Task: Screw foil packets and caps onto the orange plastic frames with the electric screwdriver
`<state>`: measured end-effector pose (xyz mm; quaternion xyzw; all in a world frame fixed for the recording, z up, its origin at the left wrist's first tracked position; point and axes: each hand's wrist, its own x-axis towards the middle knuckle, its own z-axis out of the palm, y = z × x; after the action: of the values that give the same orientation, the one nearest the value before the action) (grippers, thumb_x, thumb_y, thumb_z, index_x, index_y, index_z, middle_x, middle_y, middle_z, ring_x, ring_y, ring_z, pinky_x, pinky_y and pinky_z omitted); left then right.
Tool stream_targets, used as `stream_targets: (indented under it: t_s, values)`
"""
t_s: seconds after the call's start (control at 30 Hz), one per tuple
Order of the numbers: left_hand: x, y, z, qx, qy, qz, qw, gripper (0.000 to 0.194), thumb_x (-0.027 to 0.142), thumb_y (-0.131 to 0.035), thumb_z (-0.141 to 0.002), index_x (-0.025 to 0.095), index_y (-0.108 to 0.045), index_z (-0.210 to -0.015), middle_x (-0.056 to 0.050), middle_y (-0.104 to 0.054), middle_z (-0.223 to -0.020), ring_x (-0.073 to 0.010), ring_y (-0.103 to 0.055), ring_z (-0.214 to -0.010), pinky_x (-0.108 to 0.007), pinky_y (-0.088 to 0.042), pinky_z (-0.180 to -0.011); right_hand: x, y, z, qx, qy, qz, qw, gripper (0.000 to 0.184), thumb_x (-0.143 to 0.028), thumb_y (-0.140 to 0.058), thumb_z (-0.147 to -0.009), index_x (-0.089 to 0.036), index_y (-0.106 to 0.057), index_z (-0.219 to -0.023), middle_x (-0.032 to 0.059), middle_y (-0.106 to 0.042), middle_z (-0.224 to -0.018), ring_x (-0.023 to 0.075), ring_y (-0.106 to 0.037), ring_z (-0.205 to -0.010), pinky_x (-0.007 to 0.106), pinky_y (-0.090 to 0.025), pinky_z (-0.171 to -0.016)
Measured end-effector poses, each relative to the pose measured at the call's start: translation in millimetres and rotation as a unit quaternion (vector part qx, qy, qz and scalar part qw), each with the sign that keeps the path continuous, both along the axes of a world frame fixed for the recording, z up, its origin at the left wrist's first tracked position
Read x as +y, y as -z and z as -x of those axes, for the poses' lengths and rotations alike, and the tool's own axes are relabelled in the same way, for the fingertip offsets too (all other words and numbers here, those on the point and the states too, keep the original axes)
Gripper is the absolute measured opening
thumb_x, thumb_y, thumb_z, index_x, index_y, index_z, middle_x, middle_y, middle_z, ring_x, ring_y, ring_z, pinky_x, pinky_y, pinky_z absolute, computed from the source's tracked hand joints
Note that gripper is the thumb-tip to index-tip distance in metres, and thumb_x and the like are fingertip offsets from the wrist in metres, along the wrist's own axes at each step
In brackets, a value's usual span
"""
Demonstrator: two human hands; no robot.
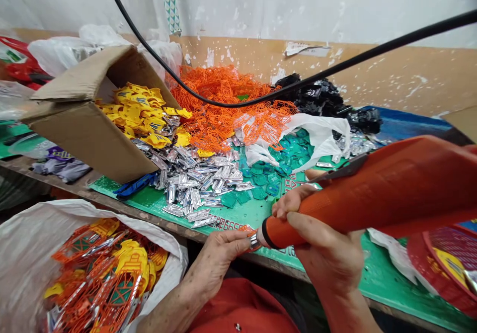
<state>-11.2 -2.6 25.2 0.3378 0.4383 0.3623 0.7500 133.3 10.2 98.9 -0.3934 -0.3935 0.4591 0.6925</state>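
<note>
An orange electric screwdriver (335, 199) slants in from the right edge, its narrow nose pointing left and down. My right hand (324, 243) is wrapped around its body near the black ring. At the nose, my left hand (227, 248) pinches a small silver part (254, 240) between thumb and fingers. A bit of orange plastic (246, 228) shows beside these fingertips; the rest is hidden by the fingers. Just beyond my hands, many loose silver plates (197, 199) and teal translucent pieces (261, 179) lie on the green tabletop (298, 258).
A tipped cardboard box (85, 129) spills yellow parts (141, 109). Behind are heaps of orange lattice pieces (219, 94) and black parts (316, 97). A white sack (18, 238) of assembled pieces stands lower left, a red basket (428, 268) right. A black cable (238, 105) hangs across.
</note>
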Motion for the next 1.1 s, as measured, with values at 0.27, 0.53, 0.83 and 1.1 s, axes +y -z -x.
stream_targets:
  t_s: [0.27, 0.53, 0.83, 1.1]
  values:
    - [-1.0, 5.8, -0.8, 0.008, -0.009, 0.01, 1.0, 0.021, 0.031, -0.074, -0.068, 0.016, -0.08, -0.082, -0.005, -0.073, -0.072, -0.0211, -0.06, -0.079, -0.03, -0.039, -0.078, -2.7, 9.8, 1.9, -0.08, -0.018, -0.02, 0.996, 0.024, -0.021, -0.07, -0.066, -0.023, -0.063, -0.088, -0.0036, -0.054, -0.064, 0.0148, -0.055, -0.063, 0.036, -0.051, -0.068]
    - [-4.2, -0.1, -2.9, 0.007, -0.031, 0.034, 0.999, 0.024, 0.033, -0.077, -0.061, 0.014, -0.08, -0.075, -0.005, -0.071, -0.065, -0.0179, -0.056, -0.069, -0.027, -0.037, -0.068, -6.3, 17.4, 3.3, -0.06, -0.022, -0.014, 0.998, 0.045, -0.019, -0.073, -0.065, -0.029, -0.058, -0.107, -0.0048, -0.056, -0.066, 0.0158, -0.056, -0.063, 0.037, -0.051, -0.068]
    - [0.3, -0.9, 3.2, 0.043, 0.023, -0.048, 0.998, 0.014, 0.024, -0.071, -0.059, 0.016, -0.078, -0.07, -0.001, -0.067, -0.064, -0.0195, -0.056, -0.07, -0.028, -0.038, -0.068, -8.5, 5.3, -6.5, 0.02, -0.043, -0.032, 0.998, 0.051, -0.023, -0.076, -0.069, -0.03, -0.053, -0.113, -0.0038, -0.059, -0.071, 0.0148, -0.058, -0.063, 0.033, -0.052, -0.065]
    - [3.5, -11.1, 16.0, 0.118, -0.01, -0.152, 0.981, 0.014, 0.014, -0.062, -0.065, 0.02, -0.073, -0.059, -0.002, -0.073, -0.091, -0.0244, -0.058, -0.099, -0.035, -0.032, -0.097, 30.6, -16.9, -36.2, -0.026, 0.157, -0.012, 0.987, 0.04, -0.024, -0.081, -0.053, -0.021, -0.061, -0.087, -0.003, -0.058, -0.069, 0.016, -0.054, -0.063, 0.035, -0.049, -0.063]
